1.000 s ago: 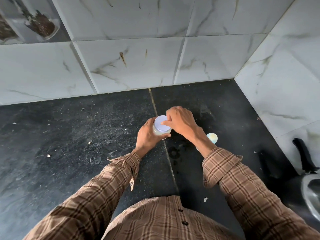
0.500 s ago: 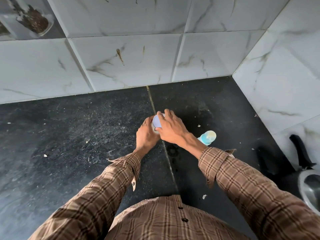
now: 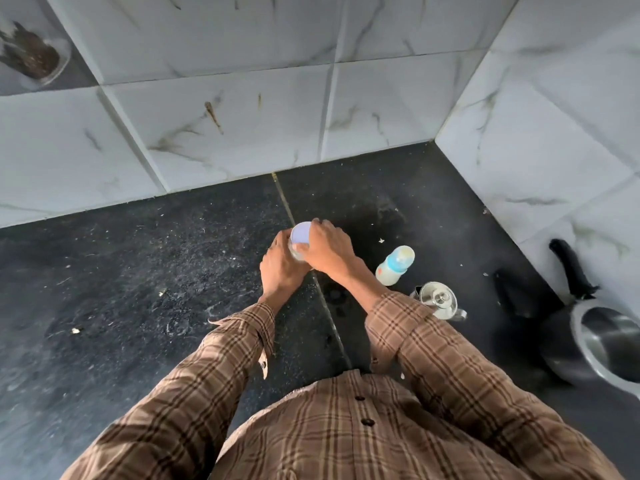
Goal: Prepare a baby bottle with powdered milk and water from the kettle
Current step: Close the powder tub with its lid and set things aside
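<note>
Hands (image 3: 304, 258) round lidded jar (image 3: 300, 237)

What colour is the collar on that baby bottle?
Light blue, on the baby bottle, clearest in the head view.

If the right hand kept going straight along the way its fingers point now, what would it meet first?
The right hand already grips the lid of the jar that the left hand holds. Its fingers point up-left, so it would push the lid first; past that, bare countertop and probably the tiled wall.
</note>
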